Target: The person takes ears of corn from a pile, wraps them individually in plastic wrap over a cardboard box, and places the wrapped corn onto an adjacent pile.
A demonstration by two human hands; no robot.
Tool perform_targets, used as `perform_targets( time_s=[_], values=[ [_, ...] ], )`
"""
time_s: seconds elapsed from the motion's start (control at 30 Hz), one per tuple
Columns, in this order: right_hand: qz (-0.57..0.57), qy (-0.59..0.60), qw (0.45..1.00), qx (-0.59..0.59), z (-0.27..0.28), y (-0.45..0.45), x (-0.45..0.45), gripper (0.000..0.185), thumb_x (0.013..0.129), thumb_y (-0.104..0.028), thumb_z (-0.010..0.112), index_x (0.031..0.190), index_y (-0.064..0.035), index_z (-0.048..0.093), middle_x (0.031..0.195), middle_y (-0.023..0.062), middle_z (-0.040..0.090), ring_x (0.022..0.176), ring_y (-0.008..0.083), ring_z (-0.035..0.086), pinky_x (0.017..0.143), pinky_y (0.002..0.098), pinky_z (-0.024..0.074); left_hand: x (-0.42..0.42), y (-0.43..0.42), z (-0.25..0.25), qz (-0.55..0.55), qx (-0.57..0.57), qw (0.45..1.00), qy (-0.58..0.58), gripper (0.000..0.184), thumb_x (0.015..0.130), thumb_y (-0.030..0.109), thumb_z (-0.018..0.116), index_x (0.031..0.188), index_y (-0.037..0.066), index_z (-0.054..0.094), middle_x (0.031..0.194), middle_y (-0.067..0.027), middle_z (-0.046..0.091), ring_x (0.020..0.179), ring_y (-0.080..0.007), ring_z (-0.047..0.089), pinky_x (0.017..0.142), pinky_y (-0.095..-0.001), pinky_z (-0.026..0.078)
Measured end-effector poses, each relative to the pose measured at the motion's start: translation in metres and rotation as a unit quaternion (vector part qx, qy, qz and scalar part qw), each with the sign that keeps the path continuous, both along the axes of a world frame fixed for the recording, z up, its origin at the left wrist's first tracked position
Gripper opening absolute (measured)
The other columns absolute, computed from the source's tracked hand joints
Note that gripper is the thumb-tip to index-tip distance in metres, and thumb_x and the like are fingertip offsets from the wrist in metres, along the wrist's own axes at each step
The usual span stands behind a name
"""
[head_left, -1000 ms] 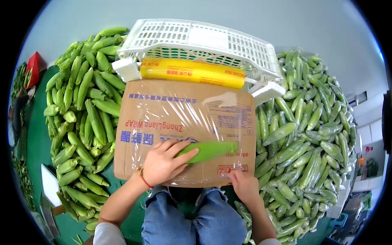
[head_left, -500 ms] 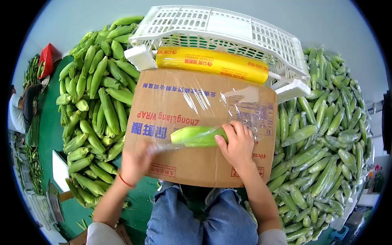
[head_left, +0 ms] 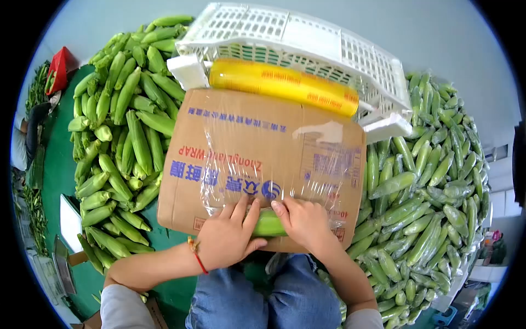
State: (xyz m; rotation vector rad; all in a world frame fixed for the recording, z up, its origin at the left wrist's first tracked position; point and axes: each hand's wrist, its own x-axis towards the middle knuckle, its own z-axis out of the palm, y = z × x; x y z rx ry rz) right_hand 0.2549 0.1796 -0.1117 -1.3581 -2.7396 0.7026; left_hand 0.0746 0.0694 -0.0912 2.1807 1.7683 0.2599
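A green ear of corn (head_left: 268,223) in its husk lies crosswise at the near edge of a cardboard box (head_left: 186,137). My left hand (head_left: 227,233) rests over its left end, fingers forward and thumb on the near side; a red cord circles that wrist. Around the right end is my right hand (head_left: 308,223), its thumb along the top. Clear plastic film (head_left: 279,148) stretches wrinkled over the box top, from a yellow roll of wrap (head_left: 285,86) down to the corn. Both ends of the corn are covered by my hands.
A white plastic crate (head_left: 312,35) stands behind the roll, between white foam blocks (head_left: 188,71). Unwrapped corn (head_left: 131,148) is heaped on the left, film-wrapped corn (head_left: 416,219) on the right. A person (head_left: 24,142) is at the far left near a red container (head_left: 59,68).
The corn has moved toward me, to the box's near edge. My left hand has come from the left onto it. Film now spreads over the box and the printed label.
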Motion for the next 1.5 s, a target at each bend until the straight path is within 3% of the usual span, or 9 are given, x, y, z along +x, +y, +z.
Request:
perform_targets(
  time_s=[0.3,0.73,0.83,1.0,1.13,1.17,1.3,1.4,1.5],
  values=[
    [0.160,0.120,0.927,0.317,-0.008,0.031,-0.020,0.056,0.075,-0.037,0.073,0.119,-0.0065,0.056,0.123,0.0146,0.054,0.112,0.0310,0.053,0.095,0.0452,0.0431,-0.062,0.181,-0.041,-0.008,0.079,0.995,0.065,0.077,0.086,0.036,0.061,0.142,-0.009,0.031,0.148,-0.0283,0.031,0.136,-0.0403,0.034,0.113,-0.0412,0.028],
    [0.293,-0.016,0.945,-0.144,0.022,-0.027,0.043,0.067,0.074,-0.059,0.068,0.113,-0.0061,0.058,0.091,0.0177,0.066,0.080,0.0325,0.068,0.064,0.0410,0.0549,-0.061,0.210,-0.021,-0.036,-0.096,0.990,0.093,0.080,0.078,0.034,0.073,0.138,-0.007,0.038,0.148,-0.0245,0.033,0.133,-0.0361,0.040,0.108,-0.0382,0.038],
    [0.112,0.115,0.948,-0.274,0.013,-0.052,0.089,0.069,0.082,-0.056,0.063,0.125,-0.0043,0.051,0.093,0.0193,0.065,0.079,0.0325,0.068,0.064,0.0405,0.0556,-0.052,0.168,-0.022,0.043,0.153,0.967,-0.197,0.054,0.083,0.024,0.068,0.129,0.001,0.053,0.138,-0.0220,0.047,0.126,-0.0361,0.048,0.104,-0.0401,0.041],
    [-0.262,0.361,0.596,-0.667,0.022,-0.033,0.073,0.068,0.092,-0.058,0.049,0.130,-0.0019,0.044,0.083,0.0183,0.062,0.062,0.0253,0.062,0.051,0.0337,0.0521,0.025,0.085,-0.014,-0.019,0.263,0.885,-0.383,0.047,0.081,0.019,0.067,0.127,0.010,0.060,0.136,-0.0202,0.049,0.129,-0.0368,0.045,0.107,-0.0500,0.035],
    [0.024,0.477,0.172,-0.862,-0.005,-0.042,0.015,0.094,0.087,-0.078,0.028,0.145,-0.0039,0.029,0.070,0.0134,0.055,0.042,0.0179,0.052,0.034,0.0292,0.0425,0.031,0.097,0.010,-0.063,-0.089,0.372,-0.922,0.035,0.085,0.010,0.058,0.121,0.007,0.058,0.104,-0.0191,0.061,0.096,-0.0303,0.064,0.085,-0.0443,0.053],
    [0.073,0.484,0.125,-0.863,-0.009,-0.047,0.005,0.100,0.084,-0.082,0.026,0.148,-0.0045,0.025,0.067,0.0125,0.053,0.039,0.0165,0.049,0.031,0.0280,0.0400,0.028,0.100,0.010,-0.068,-0.069,0.393,-0.915,0.030,0.086,0.009,0.056,0.116,0.006,0.057,0.097,-0.0170,0.060,0.089,-0.0280,0.064,0.079,-0.0419,0.054],
    [-0.023,0.439,0.415,-0.797,-0.005,-0.040,0.017,0.092,0.079,-0.069,0.060,0.141,-0.0070,0.035,0.069,0.0171,0.057,0.049,0.0213,0.058,0.038,0.0297,0.0463,-0.002,0.093,0.002,0.134,-0.035,0.540,-0.830,0.007,0.089,0.008,0.052,0.096,0.006,0.054,0.076,-0.0084,0.053,0.074,-0.0203,0.061,0.066,-0.0351,0.054],
    [-0.017,0.222,0.953,-0.205,0.001,-0.029,0.043,0.080,0.077,-0.054,0.073,0.135,-0.0080,0.043,0.078,0.0164,0.063,0.063,0.0208,0.065,0.049,0.0313,0.0512,-0.004,0.078,-0.026,0.299,0.026,0.534,-0.791,0.016,0.095,0.020,0.053,0.101,0.005,0.055,0.079,-0.0051,0.053,0.073,-0.0184,0.059,0.065,-0.0336,0.052],
    [0.014,0.123,0.988,0.090,0.042,-0.021,0.054,0.057,0.082,-0.039,0.070,0.127,-0.0087,0.053,0.075,0.0133,0.060,0.058,0.0227,0.060,0.051,0.0345,0.0510,0.004,0.067,-0.044,0.370,0.023,0.470,-0.801,0.027,0.099,0.030,0.050,0.107,0.006,0.057,0.082,-0.0039,0.053,0.076,-0.0170,0.058,0.069,-0.0323,0.051]
  ],
)
